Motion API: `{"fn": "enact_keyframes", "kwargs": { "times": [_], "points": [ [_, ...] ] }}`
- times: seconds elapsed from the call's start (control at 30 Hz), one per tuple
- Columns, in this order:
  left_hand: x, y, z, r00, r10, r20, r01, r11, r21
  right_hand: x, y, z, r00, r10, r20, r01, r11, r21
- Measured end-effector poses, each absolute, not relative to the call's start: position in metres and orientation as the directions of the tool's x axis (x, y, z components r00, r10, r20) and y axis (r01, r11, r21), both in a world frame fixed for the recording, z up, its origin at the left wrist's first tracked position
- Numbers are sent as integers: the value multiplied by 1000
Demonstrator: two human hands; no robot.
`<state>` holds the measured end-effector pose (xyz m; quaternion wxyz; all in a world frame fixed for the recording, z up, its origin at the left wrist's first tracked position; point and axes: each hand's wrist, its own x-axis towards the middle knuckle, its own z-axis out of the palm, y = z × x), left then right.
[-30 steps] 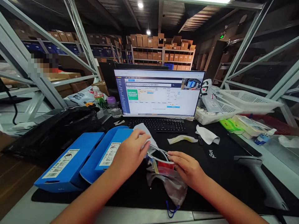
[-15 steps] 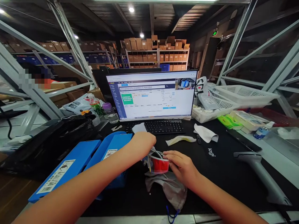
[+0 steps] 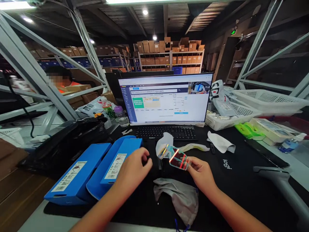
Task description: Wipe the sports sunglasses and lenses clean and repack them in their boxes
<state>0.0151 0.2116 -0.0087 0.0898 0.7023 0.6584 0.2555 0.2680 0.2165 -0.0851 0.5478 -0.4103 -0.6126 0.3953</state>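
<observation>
Right hand (image 3: 201, 174) has its fingers pinched on the rim of some mirrored red-lens sports glasses (image 3: 178, 159), held just above the black desk mat (image 3: 238, 193). Holding the edges should keep prints off the lens. Left hand (image 3: 134, 169) is curled; can't tell if it's holding anything. Grey pouch (image 3: 177, 201) sits at 6 o'clock, blue boxes (image 3: 96, 170) at 9, keyboard (image 3: 166, 132) at 12.

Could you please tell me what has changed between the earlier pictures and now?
The mirrored red-lensed plastic sunglasses have been lifted clear of the grey cloth pouch, now held by the right hand alone; the left hand has let go and moved left. The blue cardboard boxes stayed put.
</observation>
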Motion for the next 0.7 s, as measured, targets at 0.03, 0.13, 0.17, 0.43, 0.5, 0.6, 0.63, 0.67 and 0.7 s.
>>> {"fn": "enact_keyframes", "kwargs": {
  "times": [0.03, 0.13, 0.17, 0.43, 0.5, 0.6, 0.63, 0.67, 0.7],
  "points": [
    [19, 207, -14, 16, 979, 201, 906, -99, 411, 267, 217, -86, -60, 944, 323, 42, 326, -944],
    [36, 207, -23, -10, 986, 169, 945, -46, 324, 265, 215, -89, -50, 956, 291, -5, 291, -957],
    [41, 211, -25, -36, 984, 172, 944, -23, 328, 264, 215, -89, -48, 956, 288, -11, 288, -958],
    [58, 226, -49, -40, 918, 394, 912, -127, 390, 259, 203, -95, -58, 881, 469, 115, 472, -874],
    [63, 217, -55, 70, 857, 511, 900, -275, 339, 259, 201, -93, -69, 862, 501, 151, 506, -849],
    [68, 205, -64, 288, 700, 654, 835, -518, 188, 260, 200, -89, -10, 868, 497, 147, 493, -858],
    [69, 201, -67, 348, 638, 687, 804, -580, 131, 261, 200, -88, 17, 873, 488, 139, 481, -865],
    [70, 199, -70, 394, 579, 714, 775, -627, 81, 261, 200, -88, 42, 875, 482, 135, 473, -871],
    [69, 196, -72, 423, 530, 735, 753, -657, 41, 261, 199, -87, 61, 873, 485, 140, 473, -870]
  ]
}}
